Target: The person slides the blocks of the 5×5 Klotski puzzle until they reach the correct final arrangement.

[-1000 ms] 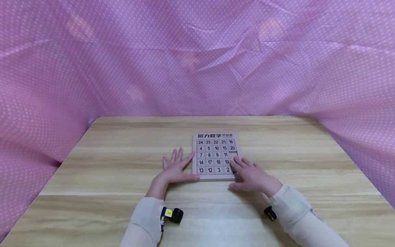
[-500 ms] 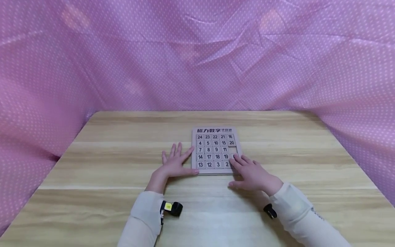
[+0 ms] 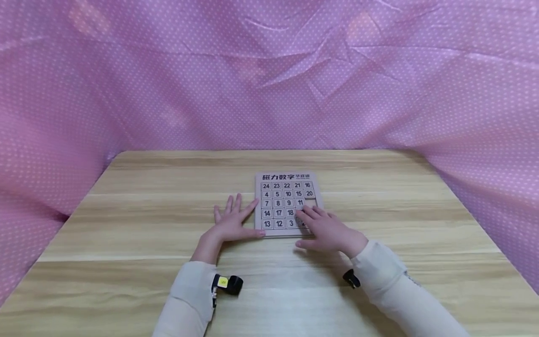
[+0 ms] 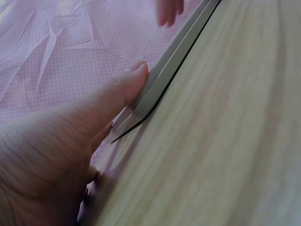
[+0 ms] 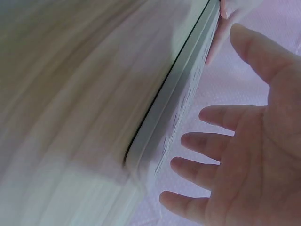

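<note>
A flat number sliding puzzle point(image 3: 280, 232) lies on the table, with dark Chinese lettering along its top and rows of square numbered tiles. My left hand point(image 3: 230, 225) has its fingers spread at the puzzle's left side. Its thumb point(image 4: 134, 80) rests on the near left corner, and the index fingertip is at the left edge. Over the lower right tiles is my right hand point(image 3: 330, 231), fingers extended, covering tiles near 18 and 2. Its thumb points in front of the near edge. In the right column, a vacant slot point(image 3: 310, 202) shows under tile 20 point(image 3: 309, 193).
The puzzle sits on a wood-grain table point(image 3: 147, 210). Pink dotted cloth point(image 3: 210, 93) hangs behind it and along both sides. A black wrist camera point(image 3: 233, 284) sticks out inward from the left sleeve, and another point(image 3: 351, 279) from the right one.
A right-column tile has slid down toward me, baring the slot under 20. My right hand has then shifted left across the tiles. The left hand keeps its place on the puzzle.
</note>
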The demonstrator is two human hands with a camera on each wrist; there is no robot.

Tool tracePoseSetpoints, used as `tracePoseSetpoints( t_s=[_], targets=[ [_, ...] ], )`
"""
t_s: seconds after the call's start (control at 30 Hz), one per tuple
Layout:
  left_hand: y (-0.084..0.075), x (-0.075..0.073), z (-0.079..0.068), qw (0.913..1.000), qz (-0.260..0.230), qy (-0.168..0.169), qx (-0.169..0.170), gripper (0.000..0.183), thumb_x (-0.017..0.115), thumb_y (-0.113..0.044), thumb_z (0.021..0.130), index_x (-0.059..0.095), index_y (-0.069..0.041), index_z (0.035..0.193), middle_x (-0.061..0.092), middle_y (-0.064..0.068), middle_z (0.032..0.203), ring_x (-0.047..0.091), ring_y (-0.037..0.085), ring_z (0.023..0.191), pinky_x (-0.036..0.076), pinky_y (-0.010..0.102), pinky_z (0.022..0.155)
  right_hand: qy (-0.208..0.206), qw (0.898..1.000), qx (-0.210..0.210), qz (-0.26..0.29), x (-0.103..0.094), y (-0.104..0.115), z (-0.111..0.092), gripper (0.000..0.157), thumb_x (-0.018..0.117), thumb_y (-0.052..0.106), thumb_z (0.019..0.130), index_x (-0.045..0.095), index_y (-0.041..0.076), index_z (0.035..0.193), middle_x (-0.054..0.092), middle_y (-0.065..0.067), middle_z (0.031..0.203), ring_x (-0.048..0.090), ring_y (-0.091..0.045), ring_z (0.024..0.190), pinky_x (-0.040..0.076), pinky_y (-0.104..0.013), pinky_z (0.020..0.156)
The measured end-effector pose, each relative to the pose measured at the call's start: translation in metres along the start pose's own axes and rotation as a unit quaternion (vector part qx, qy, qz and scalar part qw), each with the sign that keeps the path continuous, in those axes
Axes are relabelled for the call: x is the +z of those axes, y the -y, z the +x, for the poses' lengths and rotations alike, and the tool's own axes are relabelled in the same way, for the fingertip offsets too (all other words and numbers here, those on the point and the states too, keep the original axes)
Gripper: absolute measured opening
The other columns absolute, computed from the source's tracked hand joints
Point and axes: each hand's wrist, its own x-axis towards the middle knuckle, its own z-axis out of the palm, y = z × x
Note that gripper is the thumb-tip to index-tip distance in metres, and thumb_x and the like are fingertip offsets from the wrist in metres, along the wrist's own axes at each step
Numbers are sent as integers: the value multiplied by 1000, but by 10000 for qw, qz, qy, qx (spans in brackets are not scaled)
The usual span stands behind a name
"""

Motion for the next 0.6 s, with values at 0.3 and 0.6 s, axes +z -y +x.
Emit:
tracePoseSetpoints(
  t_s=[0.3,0.6],
  targets=[
    [1,-2,0,10000,32,40,-11,95,50,-75,58,13,-36,137,-6,17,141,-15,32,125,-17,57,89,195,9994,-218,-182,9,32,42,80,49,56,78,21,12,138,16,-9,141,13,-34,126,14,-56,95],
    [4,-2,2,9999,67,86,16,95,49,-76,58,13,-36,137,-6,16,141,-15,32,125,-17,57,89,386,9987,-119,-303,10,44,58,81,49,58,77,21,12,138,16,-5,141,10,-34,126,11,-57,95]
  ],
)
